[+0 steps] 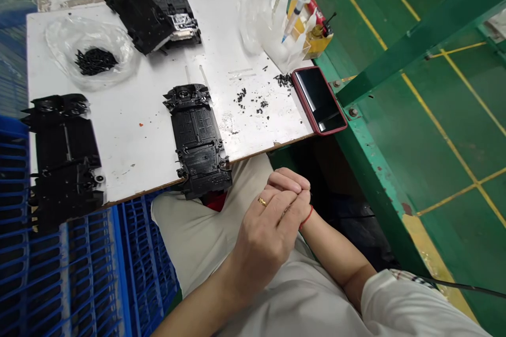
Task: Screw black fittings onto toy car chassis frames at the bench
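Note:
Both hands meet above my lap, just off the table's front edge. My left hand (269,226), with a gold ring, has its fingers bent and pressed together against the right. Behind it my right hand (286,180), with a red cord at the wrist, is curled closed. Anything between the fingers is hidden. Nearest to them, a black toy car chassis (197,139) lies on the white table, its near end jutting over the edge. Small black plastic pieces (261,102) are scattered beyond my hands. A clear plastic bag (126,55) holds a heap of black pieces (95,60).
Another black chassis (67,168) overhangs the table's left front. Two more car undersides (142,16) lie overlapped at the back. A red-cased phone (319,100) sits at the right edge, near a syringe (302,0) and a yellow box (322,45). Blue crates (87,274) stand lower left.

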A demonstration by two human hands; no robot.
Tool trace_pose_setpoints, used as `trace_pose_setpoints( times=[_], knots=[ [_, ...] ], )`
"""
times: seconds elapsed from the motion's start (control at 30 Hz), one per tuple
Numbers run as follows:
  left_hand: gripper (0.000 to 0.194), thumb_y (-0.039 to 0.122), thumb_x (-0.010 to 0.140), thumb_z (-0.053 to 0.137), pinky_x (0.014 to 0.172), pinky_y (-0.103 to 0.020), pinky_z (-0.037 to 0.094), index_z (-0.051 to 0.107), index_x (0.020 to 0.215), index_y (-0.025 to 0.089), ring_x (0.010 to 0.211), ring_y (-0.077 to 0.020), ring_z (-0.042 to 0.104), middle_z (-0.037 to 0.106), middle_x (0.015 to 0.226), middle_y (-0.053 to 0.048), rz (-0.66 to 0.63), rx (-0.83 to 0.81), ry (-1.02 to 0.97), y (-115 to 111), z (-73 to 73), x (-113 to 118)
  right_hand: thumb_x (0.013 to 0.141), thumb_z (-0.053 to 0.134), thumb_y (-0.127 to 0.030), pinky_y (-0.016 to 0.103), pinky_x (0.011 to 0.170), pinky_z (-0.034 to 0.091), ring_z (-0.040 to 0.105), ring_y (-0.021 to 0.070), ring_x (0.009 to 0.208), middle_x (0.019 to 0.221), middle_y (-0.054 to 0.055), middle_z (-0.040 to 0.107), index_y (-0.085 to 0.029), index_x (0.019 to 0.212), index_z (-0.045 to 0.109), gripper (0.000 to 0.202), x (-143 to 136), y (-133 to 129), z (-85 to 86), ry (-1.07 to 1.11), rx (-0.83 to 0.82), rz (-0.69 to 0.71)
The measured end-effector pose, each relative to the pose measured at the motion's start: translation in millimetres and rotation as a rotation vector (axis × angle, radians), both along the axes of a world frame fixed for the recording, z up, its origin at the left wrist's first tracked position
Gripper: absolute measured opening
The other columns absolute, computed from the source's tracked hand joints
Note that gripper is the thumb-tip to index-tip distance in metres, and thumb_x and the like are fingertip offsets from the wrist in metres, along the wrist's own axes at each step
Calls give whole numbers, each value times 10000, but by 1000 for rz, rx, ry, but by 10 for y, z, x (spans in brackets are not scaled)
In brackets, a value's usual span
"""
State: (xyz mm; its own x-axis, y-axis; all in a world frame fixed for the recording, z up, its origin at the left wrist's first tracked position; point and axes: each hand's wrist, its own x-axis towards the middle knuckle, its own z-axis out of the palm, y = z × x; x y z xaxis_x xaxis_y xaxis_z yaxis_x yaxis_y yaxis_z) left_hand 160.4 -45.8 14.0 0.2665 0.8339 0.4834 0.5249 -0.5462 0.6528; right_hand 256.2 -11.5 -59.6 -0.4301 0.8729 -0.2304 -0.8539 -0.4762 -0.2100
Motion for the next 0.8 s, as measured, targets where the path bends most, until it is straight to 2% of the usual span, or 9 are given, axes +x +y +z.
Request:
trace_pose_setpoints(
  times=[0.13, 0.27, 0.37, 0.5, 0.63, 0.73, 0.8],
  knots=[
    [315, 67, 872, 592, 863, -302, 558, 589, 1184, 110, 941, -181, 637, 691, 987, -90, 68, 61, 68, 40, 64, -57, 473, 924, -362, 220, 449, 263, 176, 89, 480, 539, -73, 246, -222, 476, 462, 483, 44, 119, 143, -100, 45, 81],
    [214, 89, 842, 647, 791, -279, 556, 634, 1056, 105, 823, -160, 632, 687, 888, -81, 186, 111, 114, 127, 132, -206, 618, 869, -310, 209, 527, 351, 395, 75, 548, 652, -40, 472, -221, 633, 648, 239, 84, 259, 287, -270, 208, 161],
    [165, 78, 837, 652, 756, -265, 554, 635, 997, 117, 785, -144, 627, 684, 852, -67, 245, 161, 151, 170, 133, -334, 711, 814, -294, 206, 543, 369, 475, 68, 579, 736, -11, 569, -204, 737, 718, 134, 76, 305, 363, -395, 265, 220],
    [252, 20, 798, 678, 778, -281, 557, 633, 1039, 77, 835, -157, 639, 700, 898, -95, 259, 201, 177, 144, 79, -502, 729, 802, -273, 205, 557, 377, 495, 70, 590, 707, -1, 599, -180, 762, 739, 118, 10, 287, 431, -490, 276, 236],
    [314, -16, 779, 677, 804, -320, 568, 631, 1083, 47, 910, -196, 646, 710, 969, -135, 189, 269, 272, 65, 11, -676, 717, 811, -300, 198, 557, 374, 476, 70, 588, 644, -10, 586, -168, 761, 739, 157, -90, 227, 467, -526, 240, 280],
    [342, 0, 767, 698, 780, -333, 572, 625, 1099, 38, 892, -209, 642, 713, 976, -137, 180, 309, 360, 12, -28, -781, 720, 807, -316, 192, 550, 378, 469, 64, 576, 625, -19, 585, -166, 753, 728, 173, -165, 169, 485, -593, 230, 292],
    [319, 11, 771, 699, 761, -332, 570, 630, 1080, 52, 862, -202, 638, 714, 953, -122, 187, 295, 376, -18, -39, -834, 745, 784, -324, 199, 560, 404, 482, 68, 579, 636, -19, 592, -167, 765, 714, 173, -204, 132, 492, -664, 280, 297]
  ],
)
